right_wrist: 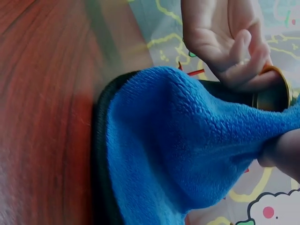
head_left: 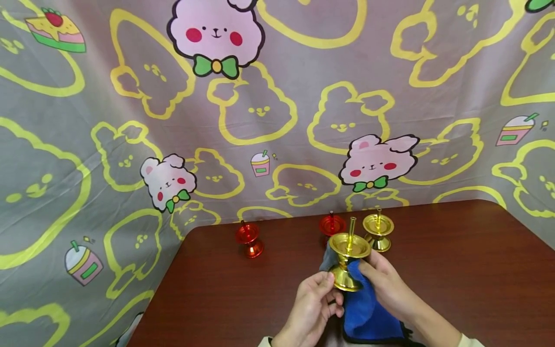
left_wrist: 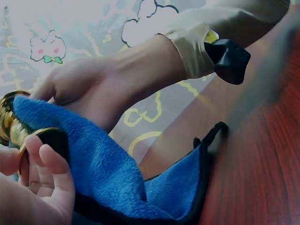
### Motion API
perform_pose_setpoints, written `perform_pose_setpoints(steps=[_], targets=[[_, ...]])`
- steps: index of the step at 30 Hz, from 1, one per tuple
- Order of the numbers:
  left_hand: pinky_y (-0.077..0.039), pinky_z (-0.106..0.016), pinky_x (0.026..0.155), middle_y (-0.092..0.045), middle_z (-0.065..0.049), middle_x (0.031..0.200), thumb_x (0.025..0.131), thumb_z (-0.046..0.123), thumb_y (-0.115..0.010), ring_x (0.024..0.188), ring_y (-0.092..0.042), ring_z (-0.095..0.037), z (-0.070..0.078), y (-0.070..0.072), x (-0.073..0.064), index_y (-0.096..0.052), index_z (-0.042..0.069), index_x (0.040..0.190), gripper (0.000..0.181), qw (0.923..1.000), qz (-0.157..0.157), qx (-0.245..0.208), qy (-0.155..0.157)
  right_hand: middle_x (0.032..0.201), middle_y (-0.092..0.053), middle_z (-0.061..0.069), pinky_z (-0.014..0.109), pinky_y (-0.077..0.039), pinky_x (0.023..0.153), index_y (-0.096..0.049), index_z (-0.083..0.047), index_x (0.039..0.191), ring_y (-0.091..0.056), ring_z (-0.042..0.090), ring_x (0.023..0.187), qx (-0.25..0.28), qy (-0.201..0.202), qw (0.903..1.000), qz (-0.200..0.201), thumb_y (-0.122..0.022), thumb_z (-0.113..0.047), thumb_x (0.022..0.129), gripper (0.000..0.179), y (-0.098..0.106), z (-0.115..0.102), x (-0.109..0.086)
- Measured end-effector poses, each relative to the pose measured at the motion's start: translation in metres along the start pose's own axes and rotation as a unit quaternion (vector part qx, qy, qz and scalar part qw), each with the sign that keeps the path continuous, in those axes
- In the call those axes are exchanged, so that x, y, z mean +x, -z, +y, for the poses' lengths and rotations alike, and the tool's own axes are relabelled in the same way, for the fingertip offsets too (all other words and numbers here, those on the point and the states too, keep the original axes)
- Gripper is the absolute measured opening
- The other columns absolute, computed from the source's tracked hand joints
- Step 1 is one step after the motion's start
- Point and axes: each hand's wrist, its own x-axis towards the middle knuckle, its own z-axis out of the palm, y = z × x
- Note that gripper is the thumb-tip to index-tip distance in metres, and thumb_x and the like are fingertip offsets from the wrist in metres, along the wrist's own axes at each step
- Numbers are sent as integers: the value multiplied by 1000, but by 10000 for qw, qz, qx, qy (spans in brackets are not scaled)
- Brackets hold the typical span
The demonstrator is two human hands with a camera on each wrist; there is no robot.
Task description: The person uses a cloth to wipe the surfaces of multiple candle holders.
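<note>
A shiny gold candle holder [head_left: 345, 280], with a wide dish, a thin upright tube and a flared foot, is held up over the table, slightly tilted. My left hand [head_left: 311, 304] pinches its foot between thumb and fingers. A blue plush cloth [head_left: 368, 315] with a black edge and a greyish reverse wraps around the narrow stem. Gripping that cloth against the stem from the right is my right hand [head_left: 390, 284], just under the dish. In the left wrist view the cloth [left_wrist: 108, 164] hangs below the right hand [left_wrist: 89, 93]. It covers much of the right wrist view.
Behind the hands, a second gold candle holder [head_left: 378, 225] stands beside a red one [head_left: 331, 223], partly hidden by the held piece. Another red candle holder [head_left: 248, 234] stands farther left. A patterned cloth backdrop [head_left: 277, 115] rises behind the dark wooden table [head_left: 204, 294].
</note>
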Motion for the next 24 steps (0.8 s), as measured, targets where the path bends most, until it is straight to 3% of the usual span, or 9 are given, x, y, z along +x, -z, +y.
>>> perform_pose_setpoints(steps=[5,9,13,18,22,24], targets=[[-44,-21,50,-56,-1,68,102,11,-55,58,-52,-8,-9,-8,2,-56,8,87,16,9976,515,174,-419,123,-62,6,26,-50,94,-37,0,137,-62,13,109,-433,57,9950,901,-38,-2,106,31,-12,3,2],[-44,-19,48,-55,-1,62,102,9,-55,54,-52,-7,-20,-15,5,-54,3,86,17,9894,878,366,-1096,125,-58,6,21,-47,94,-36,9,137,-58,9,111,-965,-23,9770,1900,-42,1,103,35,-25,7,7],[-42,-17,44,-52,2,58,101,9,-58,47,-49,-4,-32,-22,9,-52,-2,85,20,9746,1181,623,-1796,128,-56,7,18,-44,95,-38,9,138,-54,7,113,-1203,-119,9579,2603,-44,1,102,38,-35,10,13],[-36,-19,35,-51,3,62,97,4,-62,41,-43,-1,-47,-29,16,-49,-13,88,23,9489,1479,963,-2616,123,-56,3,17,-43,94,-40,6,135,-52,6,110,-1141,-95,9370,3300,-43,2,102,33,-47,14,20],[-41,-18,40,-60,3,73,91,-1,-66,46,-49,0,-60,-33,22,-54,-12,89,17,9302,1703,1186,-3027,109,-57,0,20,-46,86,-42,0,127,-53,7,101,-838,-129,9205,3814,-42,-1,104,23,-54,16,25],[-40,-17,40,-61,6,74,89,0,-69,45,-49,1,-64,-32,24,-57,-9,88,16,9278,1770,1349,-2994,108,-56,1,21,-46,85,-42,-1,126,-53,7,99,-778,-248,9172,3899,-41,-4,105,22,-54,16,26]])
